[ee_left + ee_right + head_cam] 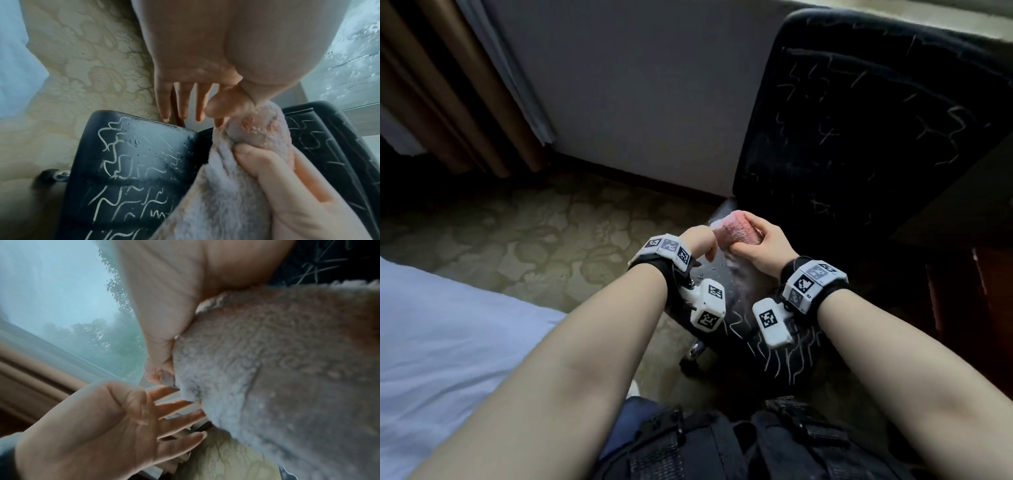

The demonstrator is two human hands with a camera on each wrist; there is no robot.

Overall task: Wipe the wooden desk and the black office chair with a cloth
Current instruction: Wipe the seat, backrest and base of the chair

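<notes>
The black office chair has cracked leather, with its backrest point(859, 120) at upper right and its seat point(750, 329) below my hands. My right hand point(760, 246) grips a bunched pink cloth point(734, 231) above the seat. In the left wrist view the cloth point(226, 203) hangs down from the right hand point(267, 162) over the seat point(133, 154). My left hand point(698, 243) is beside it with straight fingers point(183, 105), the fingertips just touching the cloth's edge. The right wrist view shows that open palm point(115, 426) next to the cloth point(267, 369).
A bed with a white sheet point(448, 342) lies at left. Patterned carpet point(534, 233) stretches to a wall point(637, 85) and brown curtains point(448, 102). Dark wooden furniture point(962, 291) stands right of the chair. A chair caster point(51, 176) sits on the carpet.
</notes>
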